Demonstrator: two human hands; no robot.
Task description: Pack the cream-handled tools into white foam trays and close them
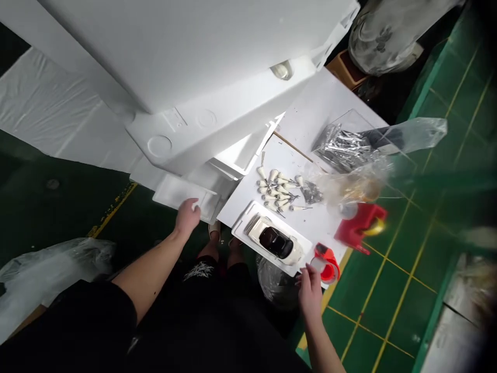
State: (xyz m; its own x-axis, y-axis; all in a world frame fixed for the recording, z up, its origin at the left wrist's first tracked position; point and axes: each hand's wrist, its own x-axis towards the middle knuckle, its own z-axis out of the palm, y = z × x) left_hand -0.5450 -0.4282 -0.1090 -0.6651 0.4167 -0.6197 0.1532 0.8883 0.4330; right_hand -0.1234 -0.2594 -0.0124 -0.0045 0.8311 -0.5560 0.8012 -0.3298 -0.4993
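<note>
My left hand has its fingers curled at the near edge of a shallow white foam tray. A cream model car with a black roof and windows lies in another white foam tray on the small white table. Beside that tray's near right corner is my right hand, fingers stretched forward and apart; whether they touch the tray I cannot tell. A red tape dispenser lies just past those fingertips.
Large white foam boxes rise at the left and back. Several cream-handled screwdrivers lie on the table. Beyond are a clear bin of metal parts, plastic bags and a red tool. The green floor has yellow lines.
</note>
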